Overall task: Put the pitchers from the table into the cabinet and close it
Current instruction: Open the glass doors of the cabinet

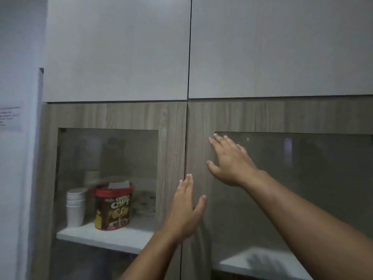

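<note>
Upright cabinet, doors shut flush.

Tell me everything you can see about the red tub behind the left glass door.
The tub is round, with a red lid and rim and a brown body printed "Choco Chips" in yellow. It looks like plastic. It stands upright on the white shelf behind the left door's glass, beside a stack of white cups on its left. A grey piece lies on the lid. No hand touches it.
</note>
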